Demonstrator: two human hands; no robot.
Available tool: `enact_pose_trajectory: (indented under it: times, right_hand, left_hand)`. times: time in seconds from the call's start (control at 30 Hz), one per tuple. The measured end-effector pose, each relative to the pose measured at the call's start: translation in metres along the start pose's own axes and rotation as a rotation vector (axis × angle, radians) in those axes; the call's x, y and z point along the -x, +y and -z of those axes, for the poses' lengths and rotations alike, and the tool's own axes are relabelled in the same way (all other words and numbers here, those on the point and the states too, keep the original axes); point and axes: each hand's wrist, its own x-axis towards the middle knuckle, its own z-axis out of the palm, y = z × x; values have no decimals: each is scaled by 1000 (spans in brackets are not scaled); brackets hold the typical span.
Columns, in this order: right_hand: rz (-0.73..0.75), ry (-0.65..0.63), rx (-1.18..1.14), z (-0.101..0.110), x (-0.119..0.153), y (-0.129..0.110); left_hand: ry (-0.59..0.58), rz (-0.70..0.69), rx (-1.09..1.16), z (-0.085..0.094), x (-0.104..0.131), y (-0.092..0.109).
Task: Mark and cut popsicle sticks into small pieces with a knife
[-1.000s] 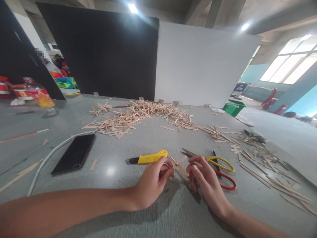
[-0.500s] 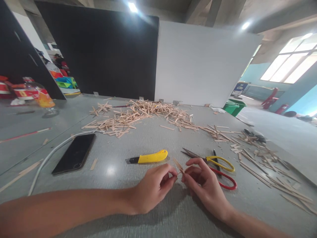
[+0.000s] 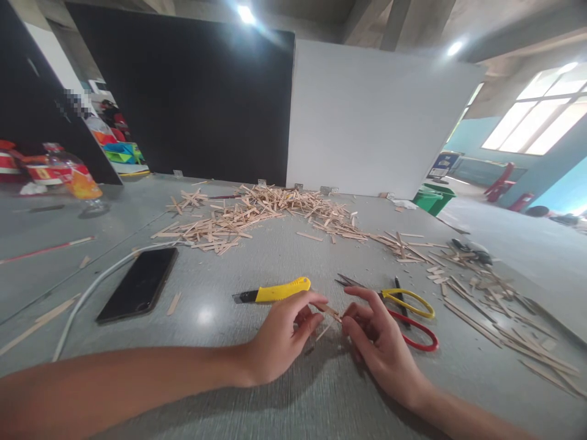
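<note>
Between my hands is a small piece made of thin wooden sticks [image 3: 329, 310]. My left hand [image 3: 285, 336] pinches its left end between thumb and fingers. My right hand [image 3: 376, 342] has thumb and fingertips closed on its right end. One thin strip [image 3: 323, 332] slants down below the piece. Just behind my left hand lies a yellow utility knife [image 3: 279, 290] with a black tip. Scissors [image 3: 411, 304] with one yellow and one red handle rest behind and beside my right hand, partly hidden by it, with a black pen-like object [image 3: 398, 283] under them.
A heap of wooden sticks [image 3: 275, 211] spreads along the back of the grey table, with more sticks [image 3: 504, 305] at the right. On the left are a black phone [image 3: 137, 284], a white cable [image 3: 76, 311] and a bottle [image 3: 77, 177].
My left hand has risen slightly and now grips the wooden piece, which has turned to lie flatter between the hands. A thin strip shows beneath it. My right hand has barely moved.
</note>
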Motion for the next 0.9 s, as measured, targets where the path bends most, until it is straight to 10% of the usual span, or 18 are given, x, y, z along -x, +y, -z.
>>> enact_pose_trajectory:
  times: [0.9]
  right_hand:
    - [152, 78, 257, 1, -1, 4]
  left_hand:
    - [-68, -78, 21, -1, 3, -3]
